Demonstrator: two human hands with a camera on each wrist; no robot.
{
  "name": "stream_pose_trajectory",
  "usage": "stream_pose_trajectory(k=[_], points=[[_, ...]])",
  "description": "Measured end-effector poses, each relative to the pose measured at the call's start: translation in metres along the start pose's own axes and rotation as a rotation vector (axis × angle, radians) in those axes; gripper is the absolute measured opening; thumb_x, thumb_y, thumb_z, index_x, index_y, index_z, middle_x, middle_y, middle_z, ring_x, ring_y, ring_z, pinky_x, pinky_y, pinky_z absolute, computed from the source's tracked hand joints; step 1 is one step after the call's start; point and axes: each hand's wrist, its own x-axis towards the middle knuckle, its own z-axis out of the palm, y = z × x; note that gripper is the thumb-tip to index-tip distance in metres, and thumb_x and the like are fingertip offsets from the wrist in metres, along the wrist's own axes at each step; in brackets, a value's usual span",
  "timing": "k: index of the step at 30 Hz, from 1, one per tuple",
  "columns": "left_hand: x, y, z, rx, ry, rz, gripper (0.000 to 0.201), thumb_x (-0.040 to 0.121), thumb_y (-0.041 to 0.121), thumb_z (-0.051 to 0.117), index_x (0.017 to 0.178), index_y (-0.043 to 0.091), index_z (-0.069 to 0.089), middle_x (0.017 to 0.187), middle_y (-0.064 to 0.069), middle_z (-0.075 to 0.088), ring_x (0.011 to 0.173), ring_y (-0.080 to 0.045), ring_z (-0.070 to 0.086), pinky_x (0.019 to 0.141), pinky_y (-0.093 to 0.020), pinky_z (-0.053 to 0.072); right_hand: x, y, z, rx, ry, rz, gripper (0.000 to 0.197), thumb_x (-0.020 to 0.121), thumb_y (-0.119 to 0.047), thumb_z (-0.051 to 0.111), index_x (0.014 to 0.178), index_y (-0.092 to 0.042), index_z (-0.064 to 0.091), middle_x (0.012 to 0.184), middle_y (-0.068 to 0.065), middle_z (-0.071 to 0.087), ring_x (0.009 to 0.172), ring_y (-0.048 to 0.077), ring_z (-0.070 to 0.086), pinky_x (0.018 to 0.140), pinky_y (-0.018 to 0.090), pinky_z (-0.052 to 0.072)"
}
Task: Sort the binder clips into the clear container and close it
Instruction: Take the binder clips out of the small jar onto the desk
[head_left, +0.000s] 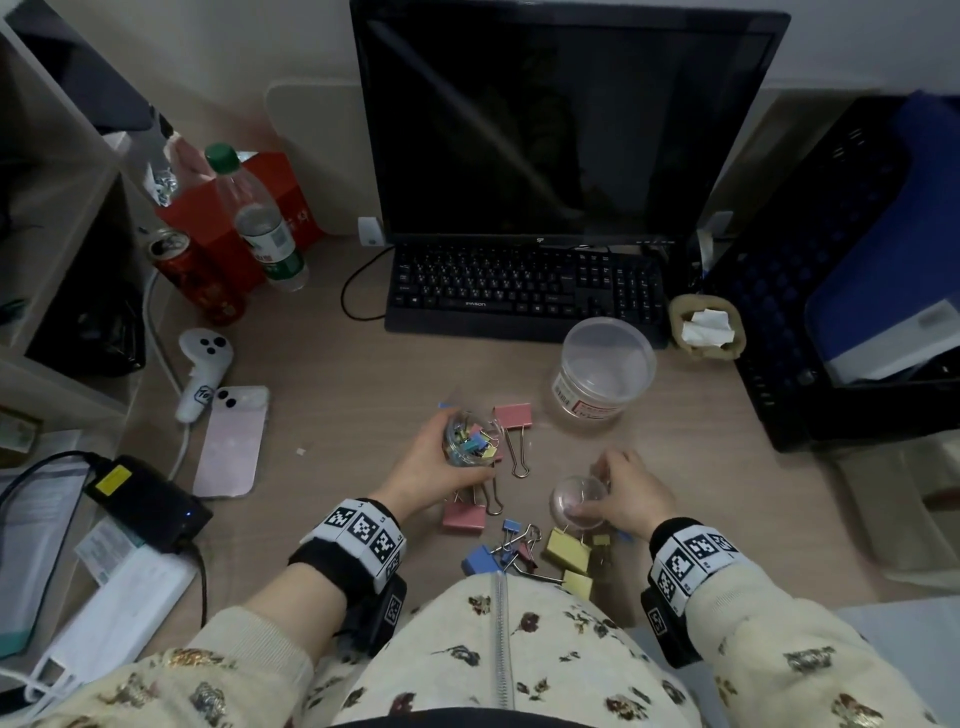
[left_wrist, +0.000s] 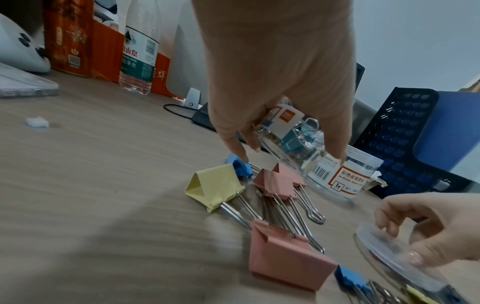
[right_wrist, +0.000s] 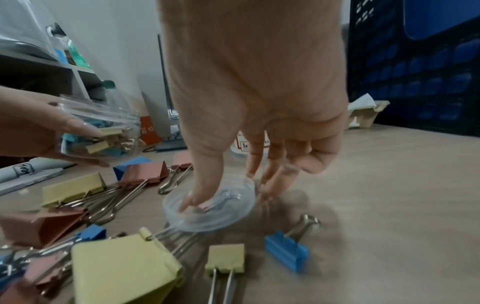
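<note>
My left hand grips a small clear container holding several small coloured binder clips, lifted and tilted above the desk. My right hand pinches its round clear lid by the rim, just over the desk. Large binder clips lie loose between the hands: pink, yellow and blue.
A bigger clear tub with a label stands open behind the clips, in front of the keyboard. A phone, a white controller, a can and a bottle sit left. A black file rack stands right.
</note>
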Motion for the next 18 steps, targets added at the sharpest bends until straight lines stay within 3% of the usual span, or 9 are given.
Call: stream_pose_trajectory(k=[3, 6, 11, 15, 18], points=[[0.0002, -0.0008, -0.0007, 0.003, -0.023, 0.0, 0.092, 0.059, 0.035, 0.093, 0.137, 0.021, 0.046, 0.122, 0.008, 0.062, 0.109, -0.01, 0.065, 0.102, -0.039, 0.053, 0.0019, 0.0013, 0.0014, 0.051, 0.034, 0.021, 0.048, 0.063, -0.053, 0.083, 0.082, -0.024, 0.05, 0.091, -0.007, 0.058, 0.079, 0.012, 0.058, 0.074, 0.036, 0.052], [-0.0009, -0.0015, -0.002, 0.0, -0.026, -0.002, 0.096, 0.054, 0.043, 0.091, 0.136, 0.022, 0.047, 0.122, 0.008, 0.063, 0.109, -0.01, 0.066, 0.101, -0.039, 0.053, 0.0042, 0.0016, 0.0004, 0.056, 0.045, 0.045, 0.04, 0.07, -0.05, 0.08, 0.08, -0.023, 0.053, 0.079, -0.007, 0.061, 0.073, 0.012, 0.059, 0.07, 0.036, 0.051], [-0.0011, -0.0016, 0.0001, 0.019, -0.008, 0.008, 0.093, 0.062, 0.03, 0.093, 0.14, 0.019, 0.045, 0.125, 0.007, 0.061, 0.111, -0.011, 0.064, 0.104, -0.039, 0.051, 0.0071, 0.0034, 0.0023, 0.029, 0.113, 0.044, 0.033, 0.08, -0.051, 0.07, 0.09, -0.025, 0.052, 0.086, -0.008, 0.062, 0.081, 0.016, 0.06, 0.067, 0.03, 0.047], [-0.0025, 0.0015, 0.0002, 0.038, -0.003, 0.005, 0.092, 0.066, 0.026, 0.092, 0.143, 0.017, 0.042, 0.126, 0.007, 0.059, 0.111, -0.01, 0.063, 0.104, -0.036, 0.051, 0.0051, 0.0014, 0.004, -0.061, 0.027, 0.066, 0.024, 0.091, -0.046, 0.054, 0.091, -0.022, 0.059, 0.096, 0.001, 0.066, 0.09, 0.023, 0.061, 0.077, 0.034, 0.051], [-0.0037, 0.0029, 0.0, 0.048, -0.002, 0.009, 0.091, 0.066, 0.025, 0.092, 0.142, 0.018, 0.043, 0.124, 0.009, 0.059, 0.11, -0.008, 0.063, 0.103, -0.034, 0.051, 0.0054, -0.0001, 0.0025, -0.059, -0.007, 0.083, 0.025, 0.088, -0.043, 0.057, 0.087, -0.018, 0.062, 0.093, 0.004, 0.066, 0.089, 0.025, 0.063, 0.077, 0.036, 0.053]])
